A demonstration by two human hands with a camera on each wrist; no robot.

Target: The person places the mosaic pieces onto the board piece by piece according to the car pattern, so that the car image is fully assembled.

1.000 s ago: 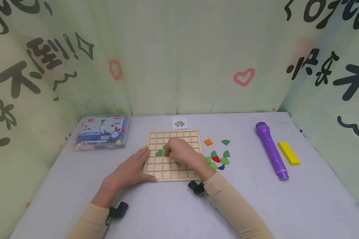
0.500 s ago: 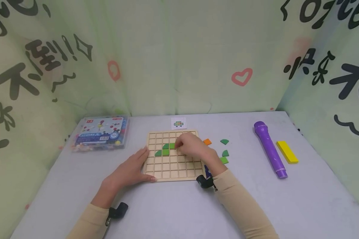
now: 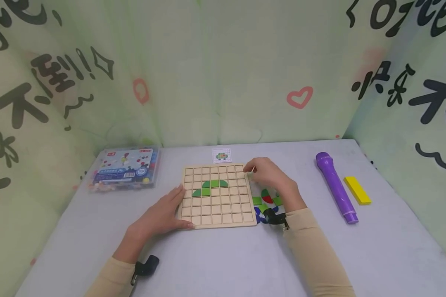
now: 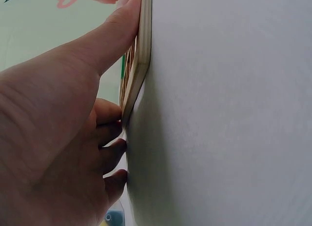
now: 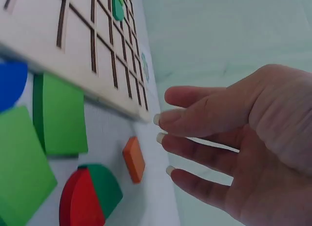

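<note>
A wooden grid board (image 3: 223,210) lies on the table. Set in its squares are light green square tiles (image 3: 214,184) and dark green quarter-circle tiles (image 3: 224,184), in two rows. My left hand (image 3: 160,214) rests at the board's near left corner, fingers straight along the left edge, thumb on the front edge. Just off the board's far right corner hovers my right hand (image 3: 271,177), its fingers loosely bent with nothing between them in the right wrist view. Below it lie loose pieces: an orange tile (image 5: 134,160), a red quarter-circle (image 5: 80,201), green squares (image 5: 63,113) and blue pieces.
Behind the board lies a small card (image 3: 221,156) with a coloured pattern on a grid. A clear box (image 3: 124,169) of small parts stands at the back left. To the right are a purple flashlight-like cylinder (image 3: 336,187) and a yellow block (image 3: 357,190).
My right hand has moved right, from over the board to its right edge. A dark green quarter-circle now shows in the upper tile row, right of the light green square. My left hand stays put.
</note>
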